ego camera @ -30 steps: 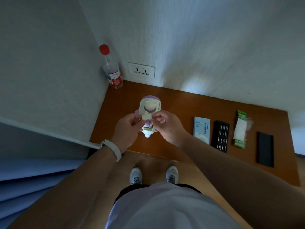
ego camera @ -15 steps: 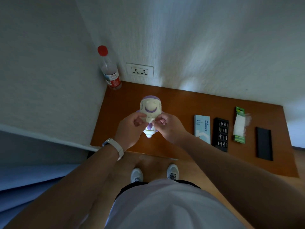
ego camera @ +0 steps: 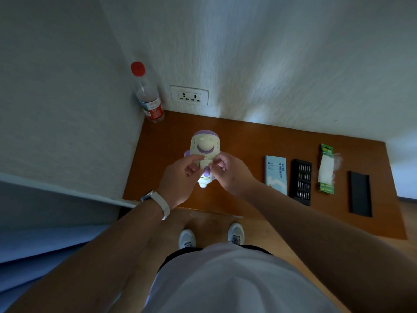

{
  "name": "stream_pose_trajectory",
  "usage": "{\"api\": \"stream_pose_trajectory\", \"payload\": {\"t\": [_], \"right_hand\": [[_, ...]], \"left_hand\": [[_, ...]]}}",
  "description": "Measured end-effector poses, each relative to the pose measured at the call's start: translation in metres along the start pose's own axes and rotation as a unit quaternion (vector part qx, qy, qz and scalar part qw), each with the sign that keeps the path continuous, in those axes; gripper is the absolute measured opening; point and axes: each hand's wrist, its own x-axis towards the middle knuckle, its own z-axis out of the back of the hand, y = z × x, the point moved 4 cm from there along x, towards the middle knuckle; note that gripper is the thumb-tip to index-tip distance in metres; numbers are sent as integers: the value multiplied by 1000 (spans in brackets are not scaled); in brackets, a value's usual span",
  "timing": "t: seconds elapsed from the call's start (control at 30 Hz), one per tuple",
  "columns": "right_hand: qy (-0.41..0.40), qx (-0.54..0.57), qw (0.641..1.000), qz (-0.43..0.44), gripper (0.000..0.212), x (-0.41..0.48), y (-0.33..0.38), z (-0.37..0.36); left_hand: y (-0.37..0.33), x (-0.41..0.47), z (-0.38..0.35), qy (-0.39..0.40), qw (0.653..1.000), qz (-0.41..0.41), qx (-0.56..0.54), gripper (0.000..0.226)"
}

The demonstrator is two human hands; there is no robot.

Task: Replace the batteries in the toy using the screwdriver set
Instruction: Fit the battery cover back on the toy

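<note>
In the head view, the toy (ego camera: 205,147) is held over the wooden table (ego camera: 248,141) with its smiling face toward the camera. The left hand (ego camera: 178,179) and right hand (ego camera: 228,175) pinch its lower body from either side with curled fingers. To the toy's right lie a blue box (ego camera: 275,175), the bit tray (ego camera: 301,181) and the battery pack (ego camera: 326,169). A bottle (ego camera: 149,98) stands beyond the toy to its left.

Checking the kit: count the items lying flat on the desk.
4, in a row right of the toy: blue box, black bit tray, green battery pack, black cover at the far end.
</note>
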Motion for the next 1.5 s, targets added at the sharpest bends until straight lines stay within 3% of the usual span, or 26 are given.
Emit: {"api": "stream_pose_trajectory", "payload": {"t": [0.67, 1.5], "right_hand": [[5, -42, 997, 65, 16, -7, 7, 3], [-1, -23, 999, 30, 21, -6, 5, 2]], "left_hand": [[-1, -2, 4, -9, 996, -65, 63, 29], [3, 1, -2, -32, 991, 57, -121, 15]]}}
